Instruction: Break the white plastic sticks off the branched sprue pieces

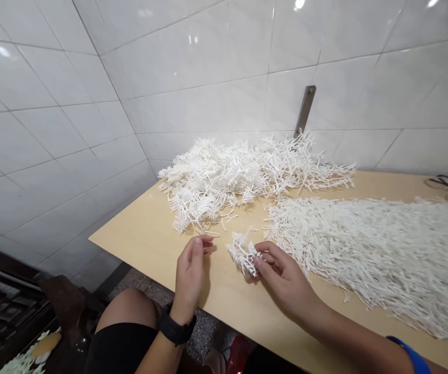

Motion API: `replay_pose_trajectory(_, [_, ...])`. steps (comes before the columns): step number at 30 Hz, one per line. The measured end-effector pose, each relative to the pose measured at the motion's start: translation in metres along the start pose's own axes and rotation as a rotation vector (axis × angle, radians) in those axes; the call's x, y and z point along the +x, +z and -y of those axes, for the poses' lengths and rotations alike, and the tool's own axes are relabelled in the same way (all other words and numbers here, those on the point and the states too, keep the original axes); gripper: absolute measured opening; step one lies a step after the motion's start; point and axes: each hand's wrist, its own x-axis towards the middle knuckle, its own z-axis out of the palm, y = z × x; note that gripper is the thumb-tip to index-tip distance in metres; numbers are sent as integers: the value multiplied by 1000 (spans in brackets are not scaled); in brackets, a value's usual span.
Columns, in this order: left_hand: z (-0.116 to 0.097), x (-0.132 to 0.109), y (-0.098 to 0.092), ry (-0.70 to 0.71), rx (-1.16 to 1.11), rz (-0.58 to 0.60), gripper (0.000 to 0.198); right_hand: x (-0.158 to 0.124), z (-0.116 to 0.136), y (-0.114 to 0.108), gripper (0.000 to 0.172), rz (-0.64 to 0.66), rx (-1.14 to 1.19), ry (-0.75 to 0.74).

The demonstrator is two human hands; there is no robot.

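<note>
The right hand (282, 278) pinches a spiky white sprig cluster (242, 250). Left of it, the left hand (190, 270) curls, hold unclear.

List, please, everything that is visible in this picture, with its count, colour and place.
tangled pile of sprigs: one, white, back of the table, against the wall
flat heap of sprigs: one, white, right part of the table
small bunch of sprigs: one, white, in the right hand's fingertips
table: one, light wood, under both piles
metal bracket: one, grey, on the wall behind the tangled pile
looped item: one, black, perhaps scissors, far right on the table
tiled wall: white, left and behind
wristwatch: one, black, left wrist
left hand: beside the small bunch, grip unclear
right hand: pinching the small bunch
</note>
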Motion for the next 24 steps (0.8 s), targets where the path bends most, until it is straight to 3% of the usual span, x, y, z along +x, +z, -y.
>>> replay_pose_trajectory(2, [-1,-3,0,-18,25,35,54,-3,0,1,24,-59,36,-59])
replay_pose_trajectory(6, [-13,-8,0,189,159,572,67,-7,2,6,21,14,32,-63])
replay_pose_trajectory(8, [-17,-9,0,273,197,721,69,-7,3,9,21,132,-31,-61])
replay_pose_trajectory(11, [-15,-8,-2,175,143,717,58,-6,5,11,23,261,-187,-113])
replay_pose_trajectory(15, [-9,-7,-5,7,35,703,47,-4,6,10,25,237,-173,-120])
replay_pose_trajectory(19, [-12,-7,-6,15,34,704,48,-4,3,9,36,188,-99,-87])
replay_pose_trajectory(24, [-13,-5,-4,27,26,711,45,-2,1,8,26,216,-93,-66])
